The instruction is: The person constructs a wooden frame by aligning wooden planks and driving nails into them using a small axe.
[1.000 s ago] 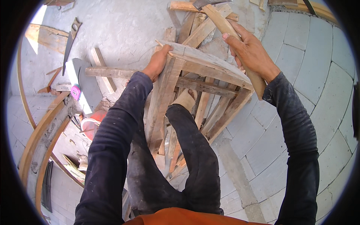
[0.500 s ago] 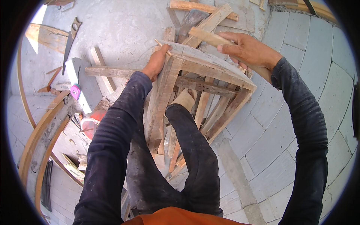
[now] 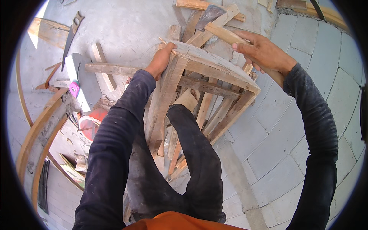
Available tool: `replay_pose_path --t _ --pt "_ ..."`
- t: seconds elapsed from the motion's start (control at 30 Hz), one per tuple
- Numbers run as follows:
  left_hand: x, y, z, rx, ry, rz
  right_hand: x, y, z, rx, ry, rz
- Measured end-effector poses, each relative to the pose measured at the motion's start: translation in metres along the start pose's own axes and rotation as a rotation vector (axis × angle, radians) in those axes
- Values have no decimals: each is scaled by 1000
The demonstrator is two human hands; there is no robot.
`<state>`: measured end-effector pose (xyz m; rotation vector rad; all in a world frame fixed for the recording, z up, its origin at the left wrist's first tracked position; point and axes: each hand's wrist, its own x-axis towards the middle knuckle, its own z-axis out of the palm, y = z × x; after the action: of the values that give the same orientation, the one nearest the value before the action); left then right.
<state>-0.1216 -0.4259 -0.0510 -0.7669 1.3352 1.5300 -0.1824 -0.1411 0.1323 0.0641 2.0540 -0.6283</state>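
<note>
My left hand is wrapped over the near-left top corner of a rough wooden frame built of nailed boards, with a flat top. My right hand grips the wooden handle of a hatchet, raised above the far right of the frame. The hatchet's dark metal head points away from me, over loose boards. One foot rests among the frame's rails, between its legs.
Left of the frame lie crossed wood strips, a handsaw, a pink tape measure on a pale block, and a red bucket. Curved wooden edging runs along the far left. Scrap boards lie beyond the frame.
My right hand has shifted slightly right and down with the hatchet, whose head now shows clearly. My left hand keeps its hold on the frame corner.
</note>
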Motion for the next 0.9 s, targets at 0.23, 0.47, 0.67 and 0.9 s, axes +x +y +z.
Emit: replay_pose_path --t 0.23,0.47,0.67,0.9 --pt "7 -11 -1 10 -13 35 -7 14 42 52 -193 -56" --pt "3 -8 -2 -9 12 -9 -1 0 27 276 221 6" --pt "10 -13 -9 4 -31 -11 -3 32 49 42 -25 -89" --pt "7 -13 -7 5 -23 -20 -10 -5 57 155 -37 29"
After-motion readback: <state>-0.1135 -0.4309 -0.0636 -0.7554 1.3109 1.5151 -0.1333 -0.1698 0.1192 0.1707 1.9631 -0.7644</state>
